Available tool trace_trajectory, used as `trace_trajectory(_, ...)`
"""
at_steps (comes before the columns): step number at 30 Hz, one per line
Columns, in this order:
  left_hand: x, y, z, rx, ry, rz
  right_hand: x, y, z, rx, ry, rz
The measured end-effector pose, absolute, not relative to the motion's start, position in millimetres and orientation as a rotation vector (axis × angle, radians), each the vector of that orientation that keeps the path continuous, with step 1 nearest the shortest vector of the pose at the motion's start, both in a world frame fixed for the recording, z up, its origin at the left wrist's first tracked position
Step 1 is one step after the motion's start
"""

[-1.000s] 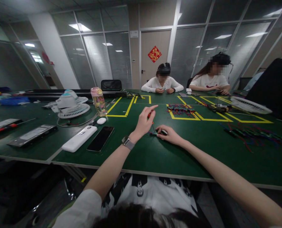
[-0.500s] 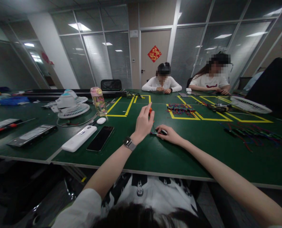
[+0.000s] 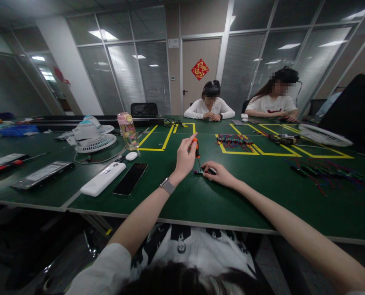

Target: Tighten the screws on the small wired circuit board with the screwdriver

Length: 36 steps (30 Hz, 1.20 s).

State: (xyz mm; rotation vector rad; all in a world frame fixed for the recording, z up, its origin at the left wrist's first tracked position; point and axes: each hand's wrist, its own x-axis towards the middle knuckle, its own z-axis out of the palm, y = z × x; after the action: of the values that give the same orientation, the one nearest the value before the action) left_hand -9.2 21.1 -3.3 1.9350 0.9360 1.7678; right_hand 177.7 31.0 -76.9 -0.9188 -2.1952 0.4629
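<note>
My left hand [image 3: 186, 156] is closed round the orange-and-black handle of a screwdriver [image 3: 197, 149], which stands nearly upright with its shaft pointing down. The tip meets a small circuit board [image 3: 197, 172] lying on the green table [image 3: 176, 205]. My right hand [image 3: 219, 173] rests on the table at the board's right side, its thumb and fingers pinched on a small black part [image 3: 212, 171] joined to or lying against the board; I cannot tell which. The fingers partly hide that part.
Left of my arms lie a black phone [image 3: 130, 179], a white power bank [image 3: 103, 179] and a white round case [image 3: 131, 156]. A bottle [image 3: 128, 131] and fan [image 3: 93, 137] stand behind. Wired boards [image 3: 234, 141] lie ahead, more [image 3: 332, 170] at right. Two people sit opposite.
My left hand's fingers have turned about the screwdriver handle, so more of the handle shows now. My right hand has stayed where it was.
</note>
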Motion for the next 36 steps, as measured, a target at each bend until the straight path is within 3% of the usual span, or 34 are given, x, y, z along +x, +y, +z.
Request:
trace_trajectory(7,-9,35,-5,1.517,0.723,1.766,177,30,-77,-0.919,-2.212,0.440)
trace_trajectory(13,-17,31,-1,1.759,1.117,1.855,177,29,-76,-0.931,-2.217,0.443)
trace_trajectory(21,-11,31,-1,1.593,0.795,1.706,178,30,-75,-0.926,-2.228,0.447)
trace_trajectory(30,-15,30,-1,1.737,1.057,1.841,180,30,-75,-0.925,-2.237,0.452)
trace_trajectory(36,-8,25,-3,1.773,0.958,1.764,180,31,-77,-0.920,-2.244,0.433)
